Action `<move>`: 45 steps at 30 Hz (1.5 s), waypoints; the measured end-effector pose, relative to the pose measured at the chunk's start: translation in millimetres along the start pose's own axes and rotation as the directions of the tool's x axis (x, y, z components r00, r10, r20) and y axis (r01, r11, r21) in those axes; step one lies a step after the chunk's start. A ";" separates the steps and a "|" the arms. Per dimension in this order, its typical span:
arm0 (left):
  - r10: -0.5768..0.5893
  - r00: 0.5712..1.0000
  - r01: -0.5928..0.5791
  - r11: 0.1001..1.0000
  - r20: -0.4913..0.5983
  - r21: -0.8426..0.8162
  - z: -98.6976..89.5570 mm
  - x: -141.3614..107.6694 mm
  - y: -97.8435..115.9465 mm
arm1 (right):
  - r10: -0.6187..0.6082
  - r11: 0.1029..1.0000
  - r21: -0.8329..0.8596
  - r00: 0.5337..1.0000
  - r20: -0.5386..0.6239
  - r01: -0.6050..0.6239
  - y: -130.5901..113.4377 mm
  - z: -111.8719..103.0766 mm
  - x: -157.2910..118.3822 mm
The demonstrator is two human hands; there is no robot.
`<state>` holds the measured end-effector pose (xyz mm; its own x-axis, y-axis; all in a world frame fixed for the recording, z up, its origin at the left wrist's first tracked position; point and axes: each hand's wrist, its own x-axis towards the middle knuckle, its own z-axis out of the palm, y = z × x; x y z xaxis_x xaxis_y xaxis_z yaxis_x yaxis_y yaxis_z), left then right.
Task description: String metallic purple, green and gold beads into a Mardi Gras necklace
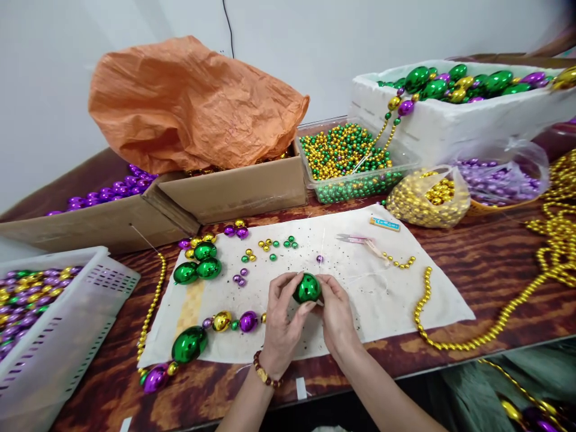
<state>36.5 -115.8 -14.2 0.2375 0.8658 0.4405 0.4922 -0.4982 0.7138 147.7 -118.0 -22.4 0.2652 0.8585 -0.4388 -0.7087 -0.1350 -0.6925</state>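
Over the white cloth (387, 288), my left hand (286, 312) grips a large shiny green bead (307, 288) between thumb and fingers. My right hand (335, 309) pinches at the right side of that same bead; what lies between its fingertips is hard to make out. A thin needle (323, 243) stands up just above the bead, beside a small purple bead (319, 259). To the left runs a strung row with a purple bead (248, 321), a gold bead (222, 321) and a big green bead (189, 344); its right end passes behind my left hand.
Loose green beads (209, 268) and small snips (355, 239) lie on the cloth, near a lighter (384, 224). Behind stand cardboard boxes (243, 186), a clear bead tub (360, 180) and a white foam box (432, 126). A plastic basket (67, 336) is at left, gold bead strands (490, 336) at right.
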 end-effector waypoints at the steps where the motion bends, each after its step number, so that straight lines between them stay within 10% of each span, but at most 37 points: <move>1: -0.013 1.000 0.013 1.000 0.001 -0.021 -1.7 1.1 0.7 | -0.018 1.000 -0.025 1.000 0.013 0.018 -0.1 -0.7 -0.6; 14: -0.101 0.995 0.096 0.969 -0.008 -0.229 -10.2 4.4 2.3 | -0.139 0.974 -0.172 0.987 0.080 0.151 -6.8 -14.3 0.4; 27: -0.337 0.941 0.202 0.652 -0.041 -0.731 -62.7 62.7 13.4 | -0.084 0.802 -0.486 0.872 0.483 0.347 13.2 -61.7 -43.9; 45: -0.386 0.922 0.199 0.545 -0.033 -0.815 -59.2 58.4 15.2 | -0.101 0.847 -0.453 0.921 0.375 0.277 26.1 -54.9 -51.1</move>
<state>8.3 -75.6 54.6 0.0011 0.9889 0.1486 -0.3669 -0.1378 0.9200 151.5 -192.5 -49.4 0.0705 0.9903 -0.1194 -0.2305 -0.1003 -0.9679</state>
